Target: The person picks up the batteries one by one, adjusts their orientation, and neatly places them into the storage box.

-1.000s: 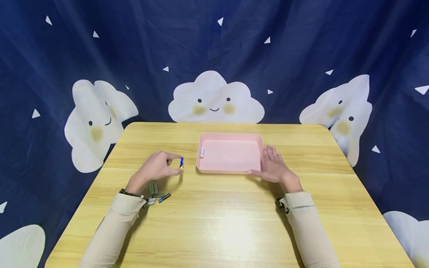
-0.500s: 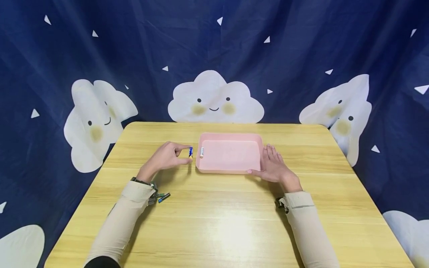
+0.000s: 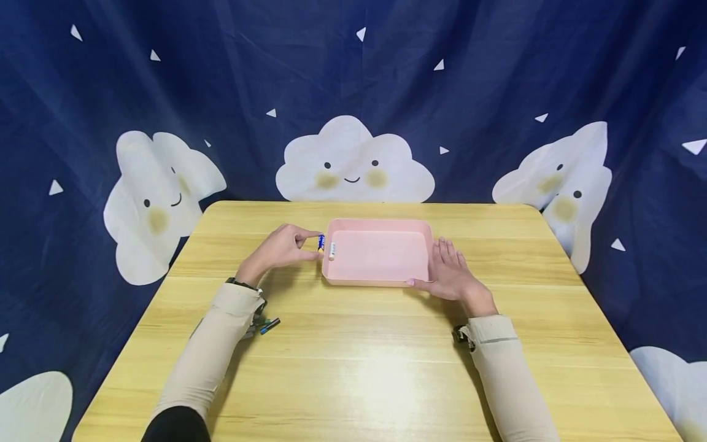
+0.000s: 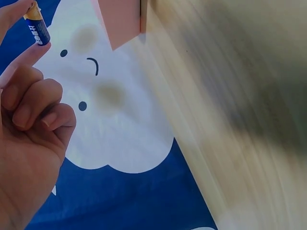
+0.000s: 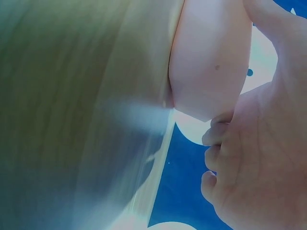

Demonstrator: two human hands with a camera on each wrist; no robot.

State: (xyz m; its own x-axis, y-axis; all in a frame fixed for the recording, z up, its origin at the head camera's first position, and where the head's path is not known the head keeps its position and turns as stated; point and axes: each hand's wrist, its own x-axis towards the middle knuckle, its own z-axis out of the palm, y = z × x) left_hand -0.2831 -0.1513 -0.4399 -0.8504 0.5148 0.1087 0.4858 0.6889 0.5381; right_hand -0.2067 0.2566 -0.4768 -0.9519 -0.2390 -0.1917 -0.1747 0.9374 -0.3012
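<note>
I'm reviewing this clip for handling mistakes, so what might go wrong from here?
The left hand pinches the blue battery at its two ends between thumb and fingertip, so it might slip out.

That battery is close to the left wall of the pink tray; it may catch on the rim or, if released early, drop outside.

The white battery lies just inside that wall, so the two could knock together.

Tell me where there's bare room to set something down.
Bare: the tray from middle to right; the table between the sleeves. Crowded: the tray's left end, white battery inside, left hand pinching a blue battery nearby; and loose batteries beside the left sleeve.
</note>
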